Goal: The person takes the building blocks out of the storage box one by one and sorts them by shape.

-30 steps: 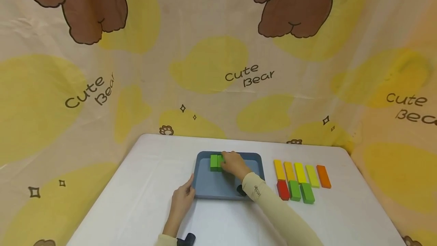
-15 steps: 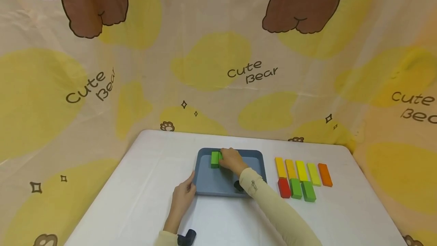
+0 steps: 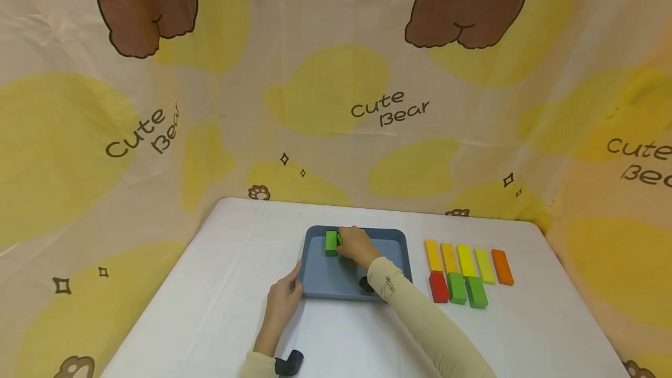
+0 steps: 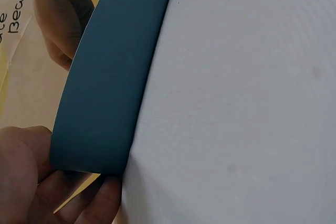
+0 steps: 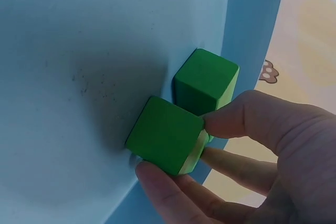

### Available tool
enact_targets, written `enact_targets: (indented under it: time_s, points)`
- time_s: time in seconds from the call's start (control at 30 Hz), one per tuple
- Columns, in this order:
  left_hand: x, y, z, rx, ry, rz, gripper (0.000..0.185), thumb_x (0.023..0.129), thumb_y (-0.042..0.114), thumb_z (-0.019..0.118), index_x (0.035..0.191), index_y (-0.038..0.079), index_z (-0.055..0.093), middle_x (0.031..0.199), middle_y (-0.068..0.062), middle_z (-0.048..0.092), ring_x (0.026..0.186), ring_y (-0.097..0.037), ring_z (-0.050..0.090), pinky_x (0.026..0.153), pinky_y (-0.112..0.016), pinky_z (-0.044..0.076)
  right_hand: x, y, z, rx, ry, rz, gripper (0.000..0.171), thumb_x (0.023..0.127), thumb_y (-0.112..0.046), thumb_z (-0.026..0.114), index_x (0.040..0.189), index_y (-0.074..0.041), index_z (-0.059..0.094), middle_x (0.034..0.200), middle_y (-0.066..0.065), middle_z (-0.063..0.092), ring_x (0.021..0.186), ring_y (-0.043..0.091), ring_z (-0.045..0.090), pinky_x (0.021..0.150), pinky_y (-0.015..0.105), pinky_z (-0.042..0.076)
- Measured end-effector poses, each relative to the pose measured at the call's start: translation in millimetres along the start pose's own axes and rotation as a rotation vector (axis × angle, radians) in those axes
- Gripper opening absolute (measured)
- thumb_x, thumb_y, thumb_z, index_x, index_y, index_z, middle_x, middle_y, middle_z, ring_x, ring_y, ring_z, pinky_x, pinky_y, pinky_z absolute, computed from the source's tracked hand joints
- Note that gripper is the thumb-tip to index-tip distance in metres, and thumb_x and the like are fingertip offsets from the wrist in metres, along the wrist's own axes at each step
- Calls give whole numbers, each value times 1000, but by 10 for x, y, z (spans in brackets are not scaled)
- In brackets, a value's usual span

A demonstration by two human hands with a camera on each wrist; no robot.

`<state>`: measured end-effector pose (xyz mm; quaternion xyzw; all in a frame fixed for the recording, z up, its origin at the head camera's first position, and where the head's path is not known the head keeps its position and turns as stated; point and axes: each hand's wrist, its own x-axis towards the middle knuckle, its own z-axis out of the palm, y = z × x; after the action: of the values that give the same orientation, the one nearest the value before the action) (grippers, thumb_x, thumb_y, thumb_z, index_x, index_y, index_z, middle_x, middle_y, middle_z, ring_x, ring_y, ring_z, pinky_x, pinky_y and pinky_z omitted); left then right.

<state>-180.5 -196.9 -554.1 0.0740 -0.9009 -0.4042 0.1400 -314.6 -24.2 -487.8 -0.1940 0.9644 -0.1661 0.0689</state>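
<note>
My right hand [image 3: 358, 247] pinches a green block [image 5: 165, 135] between thumb and fingers, inside the blue-grey tray [image 3: 336, 282]. In the right wrist view this block is turned at an angle, its corner close by a second green block [image 5: 207, 74]. That second block [image 3: 331, 243] stands near the tray's back wall, left of my right hand. In the head view the fingers hide most of the pinched block. My left hand [image 3: 283, 299] grips the tray at its left side. The left wrist view has those fingers around the tray's corner [image 4: 94, 150].
Right of the tray, a row of yellow, yellow-orange and lime blocks [image 3: 464, 260] ends with an orange block [image 3: 502, 267]. Before it lie a red block [image 3: 438, 287] and two green blocks [image 3: 466, 289]. All rest on the white table [image 3: 210, 284], with a printed curtain [image 3: 325, 92] behind.
The pinched green block, earlier lined up beside the other one, has turned at an angle under my right fingers. My left hand stays on the tray. The head view has shifted slightly.
</note>
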Motion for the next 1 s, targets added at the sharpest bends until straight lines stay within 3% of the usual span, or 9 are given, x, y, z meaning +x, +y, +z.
enact_targets:
  time_s: [0.27,0.47,0.83,1.0]
  points:
    - [11,9,1,-10,0,0,46,91,9,54,137,8,56,131,-15,60,106,-27,68,80,-38,54,8,-1,-16,-10,4,-9,22,81,-17,77,96,-5,66,78,4,60,71,18,50,65,34,43]
    - [8,11,0,-17,-8,-13,46,91,9,54,137,8,57,130,-17,61,80,-20,63,64,-27,46,10,18,-1,-6,10,-19,24,80,-18,78,98,-5,67,80,5,62,73,19,51,67,34,45]
    - [-18,-3,15,-15,-5,-10,45,91,8,54,136,8,57,129,-16,62,83,-19,63,63,-25,45,-59,125,-20,13,14,-69,23,79,-16,79,93,-3,67,75,3,59,69,18,49,64,34,42]
    - [1,12,3,-25,2,-2,45,91,7,55,136,7,57,129,-16,62,74,-15,60,58,-23,44,-158,244,-178,43,28,-50,39,77,-19,80,110,-3,68,82,5,63,72,19,51,65,33,44]
